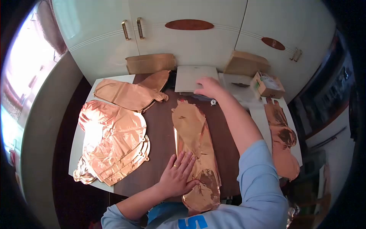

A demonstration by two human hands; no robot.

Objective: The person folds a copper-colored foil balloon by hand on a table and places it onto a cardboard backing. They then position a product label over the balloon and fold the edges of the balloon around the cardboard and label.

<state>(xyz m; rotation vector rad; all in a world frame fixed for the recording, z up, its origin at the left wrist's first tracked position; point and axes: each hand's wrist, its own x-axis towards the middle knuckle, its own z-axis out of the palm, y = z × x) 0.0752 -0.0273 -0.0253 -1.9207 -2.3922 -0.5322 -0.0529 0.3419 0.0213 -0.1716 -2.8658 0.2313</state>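
A flat rose-gold foil balloon [190, 126] lies lengthwise down the middle of the dark brown table, its near end by my body. My left hand [178, 173] rests palm down on its lower left part, fingers stretched out, with a ring on one finger. Reaching forward, my right hand [209, 87] is over a pale, flat, box-like stack [187, 78] at the back; its thumb and fingers are apart and I see nothing between them. Whether it touches the stack I cannot tell. A small white object [213, 102] lies just below that hand.
More flat foil balloons [118, 133] are piled on the left, others [280, 137] on the right edge. Cardboard pieces [150, 64] lean against the white cabinet [190, 42] behind. A small open cardboard box [268, 84] with whitish contents stands at the back right.
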